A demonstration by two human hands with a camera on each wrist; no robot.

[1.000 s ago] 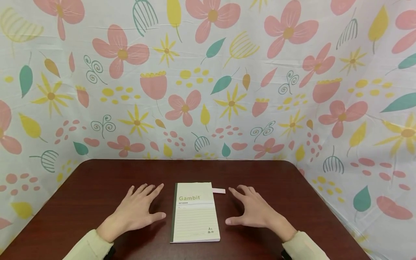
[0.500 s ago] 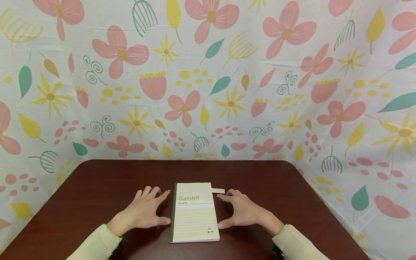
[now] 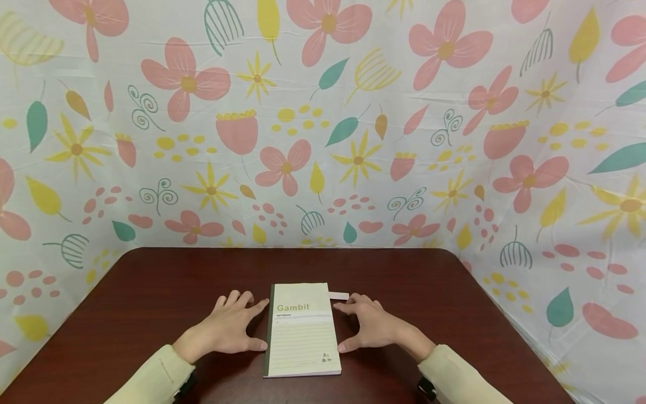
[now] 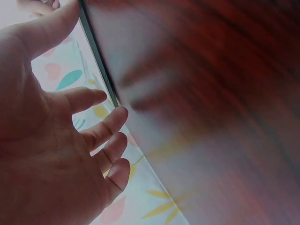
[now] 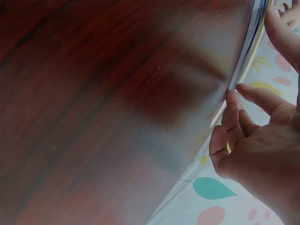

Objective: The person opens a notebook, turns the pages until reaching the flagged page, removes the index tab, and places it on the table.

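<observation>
A cream "Gambit" notebook [image 3: 304, 342] with a dark spine lies flat on the brown table [image 3: 298, 264]. A pale bookmark-like strip [image 3: 338, 295] sticks out from its right side near the top. My left hand [image 3: 222, 329] is at the spine, thumb and index fingertips touching or almost touching it. In the left wrist view, the spine [image 4: 95, 44] runs past the spread fingers of that hand. On the opposite side, my right hand [image 3: 375, 325] has its thumb tip against the right edge and its index finger close by. The right wrist view shows the page edges [image 5: 250, 37] beside the fingers.
A white curtain [image 3: 323, 219] printed with flowers and leaves stands behind the table and along both sides. Dark bands [image 3: 427, 387] show at both wrists, under the pale sleeves [image 3: 456, 370]. The tabletop reflects the fingers in both wrist views.
Both hands have moved inward to the notebook's two long sides, the left rightward and the right leftward. Since half a second ago they have closed in only slightly. The notebook lies where it was.
</observation>
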